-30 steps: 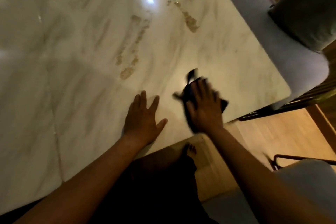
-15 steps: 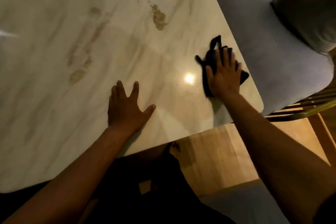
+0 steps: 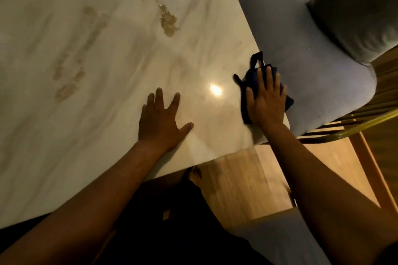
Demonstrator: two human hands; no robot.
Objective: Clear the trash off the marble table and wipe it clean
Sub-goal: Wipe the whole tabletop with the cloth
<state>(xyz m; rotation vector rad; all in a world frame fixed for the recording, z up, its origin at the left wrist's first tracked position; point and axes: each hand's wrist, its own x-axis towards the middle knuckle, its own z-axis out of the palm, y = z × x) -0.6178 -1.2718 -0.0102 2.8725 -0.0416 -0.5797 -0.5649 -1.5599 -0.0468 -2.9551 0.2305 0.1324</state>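
The right hand (image 3: 266, 97) presses flat on a dark cloth (image 3: 249, 84) at the tabletop (image 3: 107, 71) corner, wiping, while the flat left hand (image 3: 160, 118) rests beside it, and next the cloth likely must reach the brown spill (image 3: 169, 20) far ahead.

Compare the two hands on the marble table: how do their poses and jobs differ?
The left hand lies flat on the bare marble table with fingers spread, holding nothing; the right hand presses a dark cloth. The left hand sits in from the side edge; the right hand is at the table's corner beside the grey chair. Both have straight fingers, palm down.
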